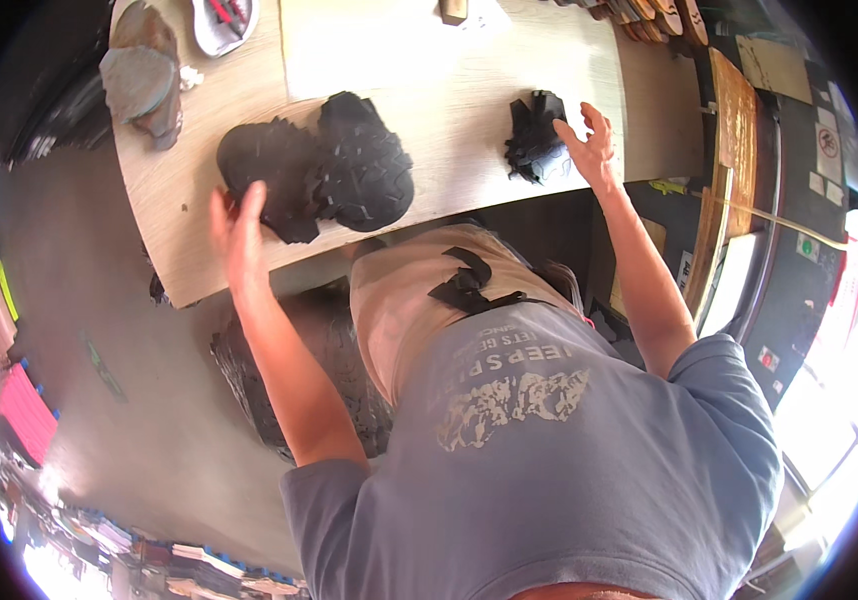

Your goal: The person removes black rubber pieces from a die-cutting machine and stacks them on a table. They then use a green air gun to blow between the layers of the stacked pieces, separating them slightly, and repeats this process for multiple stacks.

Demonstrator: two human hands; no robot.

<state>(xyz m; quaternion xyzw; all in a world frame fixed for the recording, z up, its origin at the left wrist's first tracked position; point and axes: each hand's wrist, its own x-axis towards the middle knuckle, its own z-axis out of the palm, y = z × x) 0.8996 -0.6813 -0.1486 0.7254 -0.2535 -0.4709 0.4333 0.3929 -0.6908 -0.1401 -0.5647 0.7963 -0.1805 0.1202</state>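
Observation:
On the light wooden table lie two larger piles of black cut pieces side by side, a left pile (pixel 271 170) and a right pile (pixel 367 165); the material cannot be told. My left hand (pixel 239 235) is at the near left edge of the left pile, fingers spread and slightly blurred. It grips nothing; whether it touches the pile is unclear. Farther right sits a smaller black pile (pixel 537 138), uneven at its edges. Beside its right side is my right hand (pixel 592 150), with fingers apart and curved and nothing in them.
A white tray (pixel 223 22) with red-handled items and a grey-brown lump (pixel 141 80) sit at the table's (pixel 449 170) far left. A pale sheet (pixel 369 45) lies at the back. Wooden-handled pieces (pixel 649 15) fill the far right. A dark plastic bag (pixel 259 380) stands below.

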